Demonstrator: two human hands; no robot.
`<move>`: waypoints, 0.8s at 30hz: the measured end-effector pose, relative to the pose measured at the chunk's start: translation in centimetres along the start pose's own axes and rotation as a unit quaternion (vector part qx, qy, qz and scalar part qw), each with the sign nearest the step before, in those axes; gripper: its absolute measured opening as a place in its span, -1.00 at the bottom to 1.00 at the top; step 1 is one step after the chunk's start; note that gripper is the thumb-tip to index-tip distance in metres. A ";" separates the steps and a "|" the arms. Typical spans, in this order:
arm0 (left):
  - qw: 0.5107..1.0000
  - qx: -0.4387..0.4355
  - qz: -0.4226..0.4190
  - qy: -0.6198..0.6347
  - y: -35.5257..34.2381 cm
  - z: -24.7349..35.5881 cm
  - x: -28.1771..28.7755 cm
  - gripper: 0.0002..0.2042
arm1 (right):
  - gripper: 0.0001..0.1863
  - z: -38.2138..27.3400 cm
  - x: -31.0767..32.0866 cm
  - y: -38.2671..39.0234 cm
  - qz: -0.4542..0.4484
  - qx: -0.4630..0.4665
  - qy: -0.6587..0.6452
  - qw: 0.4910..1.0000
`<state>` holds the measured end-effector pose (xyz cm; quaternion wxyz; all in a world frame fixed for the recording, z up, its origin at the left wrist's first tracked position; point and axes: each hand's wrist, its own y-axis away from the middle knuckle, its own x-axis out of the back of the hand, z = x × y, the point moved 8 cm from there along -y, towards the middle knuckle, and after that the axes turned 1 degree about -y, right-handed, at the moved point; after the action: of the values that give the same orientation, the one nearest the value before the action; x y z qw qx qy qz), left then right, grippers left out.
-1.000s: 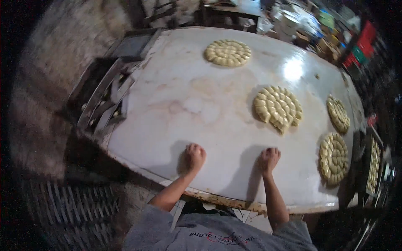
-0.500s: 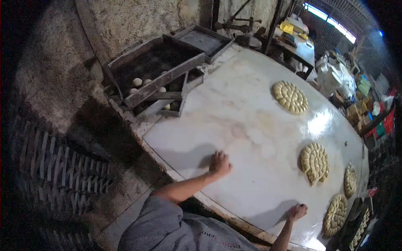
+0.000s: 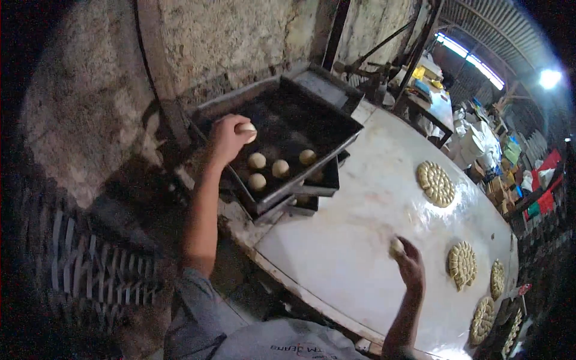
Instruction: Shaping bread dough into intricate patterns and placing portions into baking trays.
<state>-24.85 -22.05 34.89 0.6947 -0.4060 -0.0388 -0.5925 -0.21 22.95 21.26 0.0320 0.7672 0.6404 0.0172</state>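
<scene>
My left hand (image 3: 227,143) is over the near left side of the top dark tray (image 3: 294,108), its fingers closed on a pale dough ball (image 3: 247,131). Below it, several more dough balls (image 3: 280,168) rest in that tray's near corner. Above the pale worktop (image 3: 354,204), my right hand (image 3: 411,264) grips another dough ball (image 3: 396,246) at its fingertips. Nearest to that hand on the right lies a round coil of braided dough (image 3: 462,266).
Under the top tray are more stacked trays (image 3: 321,186), against a rough wall (image 3: 240,42). Further dough coils (image 3: 435,183) lie along the worktop's right side. A side table (image 3: 438,108) and piled white sacks (image 3: 480,141) stand at the far right.
My left hand has gone from the worktop up to the tray and now holds a dough ball. The right hand has risen, showing a dough ball. The view has swung left.
</scene>
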 end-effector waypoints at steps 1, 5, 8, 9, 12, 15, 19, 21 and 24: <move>0.985 0.020 -0.125 -0.115 -1.3 -4.0 -1.0 -0.73 | -0.43 -2.6 -5.7 -2.5 -0.092 0.018 -0.032 0.995; 0.970 -0.021 -0.111 -0.216 1.1 -6.6 -0.8 -0.45 | -0.44 -16.1 -20.3 -8.9 -0.144 0.238 -0.046 0.959; 0.978 -0.124 -0.044 0.163 6.1 4.3 2.3 -0.77 | -0.66 -20.8 -21.4 -13.5 0.144 0.359 0.089 0.918; 0.952 -0.117 -0.089 0.267 9.4 7.4 1.9 -0.82 | -0.72 -19.9 -22.3 -15.8 0.152 0.383 0.195 0.890; 0.740 -0.422 -0.044 0.522 20.3 7.1 -3.4 -0.76 | -0.62 -12.8 -27.9 -19.8 -0.003 0.365 0.392 0.844; 0.844 -0.042 -0.208 0.492 27.8 4.9 -15.6 -0.89 | -0.73 -9.4 -19.4 -13.6 0.225 0.371 0.247 0.866; 0.827 -0.014 -0.285 0.484 33.2 8.3 -26.6 -0.90 | -0.84 6.1 4.1 -4.3 0.387 0.212 0.412 0.797; 0.836 -0.022 -0.329 0.438 37.4 7.2 -32.1 -0.88 | -0.90 13.4 13.9 4.9 0.430 0.120 0.478 0.756; 0.899 -0.123 -0.359 0.220 37.6 14.4 -33.7 -0.86 | -0.92 22.2 31.1 21.2 0.528 -0.018 0.545 0.651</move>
<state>3.49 12.18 7.01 0.3702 -0.3064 0.0449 -0.8759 27.70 49.18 0.21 -0.3235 0.8276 0.0292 0.4578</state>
